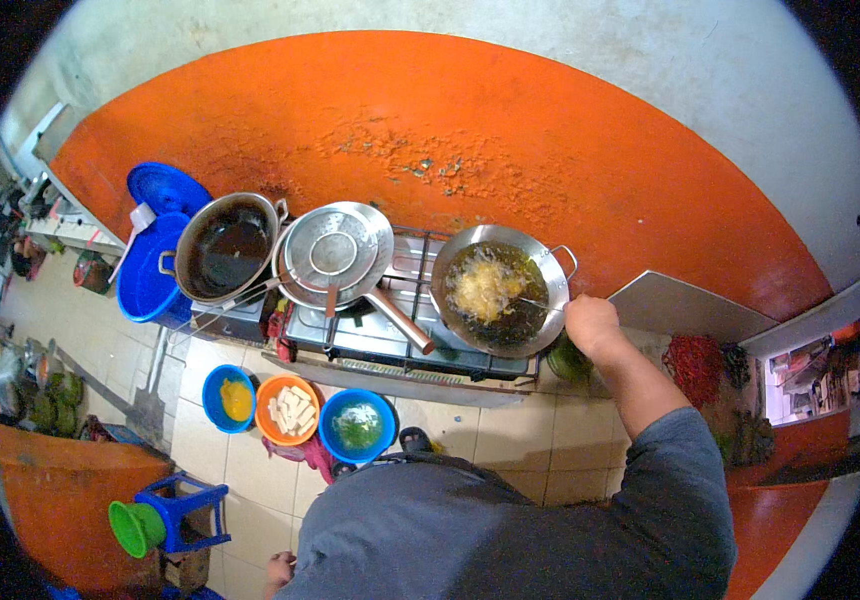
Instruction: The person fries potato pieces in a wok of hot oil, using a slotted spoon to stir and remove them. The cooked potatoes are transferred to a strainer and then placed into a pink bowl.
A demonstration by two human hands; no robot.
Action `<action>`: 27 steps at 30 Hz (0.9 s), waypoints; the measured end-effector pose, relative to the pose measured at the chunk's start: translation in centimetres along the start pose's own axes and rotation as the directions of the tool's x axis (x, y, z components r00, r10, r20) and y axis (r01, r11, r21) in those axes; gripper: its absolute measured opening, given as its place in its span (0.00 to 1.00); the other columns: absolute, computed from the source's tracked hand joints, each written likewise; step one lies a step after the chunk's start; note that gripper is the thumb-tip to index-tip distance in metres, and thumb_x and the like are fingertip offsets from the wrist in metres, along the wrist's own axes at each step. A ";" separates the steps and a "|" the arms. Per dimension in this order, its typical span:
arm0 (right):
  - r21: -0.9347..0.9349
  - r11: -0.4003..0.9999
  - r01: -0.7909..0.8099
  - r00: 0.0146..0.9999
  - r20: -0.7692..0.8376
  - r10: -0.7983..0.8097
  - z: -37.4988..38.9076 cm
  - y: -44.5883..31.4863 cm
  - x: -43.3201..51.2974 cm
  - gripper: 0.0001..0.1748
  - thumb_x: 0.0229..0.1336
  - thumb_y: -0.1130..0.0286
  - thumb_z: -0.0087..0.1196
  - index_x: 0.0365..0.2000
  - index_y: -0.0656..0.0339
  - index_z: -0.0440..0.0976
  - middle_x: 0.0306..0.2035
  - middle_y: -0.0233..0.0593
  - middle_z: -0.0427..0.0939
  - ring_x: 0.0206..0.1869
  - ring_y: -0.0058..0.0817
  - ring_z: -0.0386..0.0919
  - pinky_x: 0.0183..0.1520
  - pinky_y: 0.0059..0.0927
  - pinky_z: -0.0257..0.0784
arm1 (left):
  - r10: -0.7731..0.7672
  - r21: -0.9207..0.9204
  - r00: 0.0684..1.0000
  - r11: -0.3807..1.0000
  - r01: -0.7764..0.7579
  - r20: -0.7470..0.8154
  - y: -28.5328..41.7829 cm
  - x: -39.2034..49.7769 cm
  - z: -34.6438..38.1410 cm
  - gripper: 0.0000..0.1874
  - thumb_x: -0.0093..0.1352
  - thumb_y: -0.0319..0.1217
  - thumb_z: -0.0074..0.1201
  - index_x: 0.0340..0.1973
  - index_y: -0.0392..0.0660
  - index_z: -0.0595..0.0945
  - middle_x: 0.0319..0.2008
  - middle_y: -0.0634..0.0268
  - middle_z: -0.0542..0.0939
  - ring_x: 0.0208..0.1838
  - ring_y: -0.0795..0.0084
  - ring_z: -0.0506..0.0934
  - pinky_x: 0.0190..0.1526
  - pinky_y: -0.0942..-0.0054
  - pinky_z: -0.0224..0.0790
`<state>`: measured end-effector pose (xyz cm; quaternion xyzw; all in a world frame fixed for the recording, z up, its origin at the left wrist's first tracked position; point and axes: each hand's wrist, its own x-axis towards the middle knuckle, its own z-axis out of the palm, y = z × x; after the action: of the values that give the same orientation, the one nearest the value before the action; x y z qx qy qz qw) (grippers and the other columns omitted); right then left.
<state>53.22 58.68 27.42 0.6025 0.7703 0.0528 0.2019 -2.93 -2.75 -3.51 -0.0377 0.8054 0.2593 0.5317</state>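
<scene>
My right hand [592,324] grips a thin metal utensil [538,303] whose far end reaches into a steel wok [559,330] on the gas stove. Dark oil fills the wok, and a bubbling golden mass of frying food [484,289] floats at its middle and left. Only part of my left hand [280,571] shows, low beside my body and away from the stove. Whether it holds anything is hidden. On the stove's left side, a long-handled pan [400,321] carries stacked metal strainers [334,251].
A large dark pot [193,262] stands left, near a blue tub [137,285]. Below the stove are an orange basin of pale sticks [263,386], a blue basin of yellow liquid [213,420] and another blue basin [325,431]. A blue stool [208,491] stands lower left.
</scene>
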 end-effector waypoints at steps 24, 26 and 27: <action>0.475 0.787 -0.393 0.912 0.091 0.401 3.5 -2.5 -6.4 0.14 0.58 0.68 0.43 0.42 0.55 0.75 0.41 0.51 0.78 0.45 0.51 0.76 0.45 0.50 0.70 | 0.031 0.191 0.999 0.981 -0.033 0.017 4.6 -2.4 -4.6 0.19 0.69 0.41 0.50 0.46 0.39 0.73 0.41 0.57 0.80 0.36 0.64 0.81 0.22 0.70 0.66; 0.427 0.821 -0.378 0.921 0.089 0.378 3.1 -2.4 -6.4 0.14 0.59 0.68 0.41 0.42 0.54 0.75 0.41 0.50 0.78 0.44 0.51 0.77 0.45 0.50 0.71 | 0.023 0.200 1.000 0.980 -0.022 -0.005 6.8 -4.3 -3.7 0.19 0.69 0.41 0.50 0.46 0.38 0.73 0.41 0.56 0.80 0.36 0.64 0.81 0.22 0.70 0.66; 0.387 0.845 -0.368 0.927 0.083 0.365 3.0 -2.3 -6.4 0.15 0.59 0.68 0.41 0.42 0.54 0.75 0.40 0.50 0.78 0.44 0.50 0.77 0.44 0.49 0.72 | 0.021 0.211 1.000 0.977 -0.019 -0.010 7.7 -5.1 -3.2 0.19 0.69 0.41 0.50 0.47 0.38 0.73 0.42 0.56 0.80 0.36 0.63 0.80 0.23 0.70 0.66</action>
<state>53.45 51.52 25.45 0.7668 0.6349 -0.0685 0.0645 -5.99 1.33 4.78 0.0254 0.8320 0.1777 0.5250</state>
